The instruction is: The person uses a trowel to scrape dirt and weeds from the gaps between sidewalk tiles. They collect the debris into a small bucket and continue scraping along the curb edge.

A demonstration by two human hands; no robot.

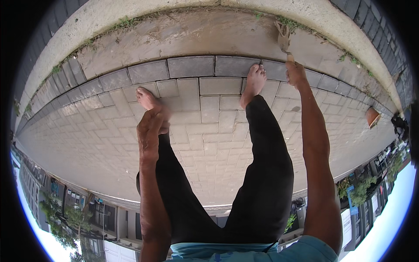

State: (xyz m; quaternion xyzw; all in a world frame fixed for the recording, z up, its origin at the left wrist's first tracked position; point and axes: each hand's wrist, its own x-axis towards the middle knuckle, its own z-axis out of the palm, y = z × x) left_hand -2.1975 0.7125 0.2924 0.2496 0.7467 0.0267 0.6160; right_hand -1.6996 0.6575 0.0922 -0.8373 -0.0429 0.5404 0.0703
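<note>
My right hand (295, 74) grips the light-coloured handle of a trowel (283, 37). Its mud-smeared metal blade lies over the far side of a smooth strip of wet cement or mortar (209, 36), close to a tuft of grass (289, 22). Over my left shin hangs my left hand (150, 127), its fingers partly curled and blurred; no object shows in it, though the palm side is hidden. Both my bare feet stand on the block paving (209, 127), the right one with its toes on the dark border blocks (191, 67).
A pale concrete kerb (157, 9) curves along the strip's far side, with weeds at its foot. An orange-brown bucket or pot (372, 118) lies on the paving at the right. Dark things (399, 126) sit beyond it. Buildings and trees line the rim behind me.
</note>
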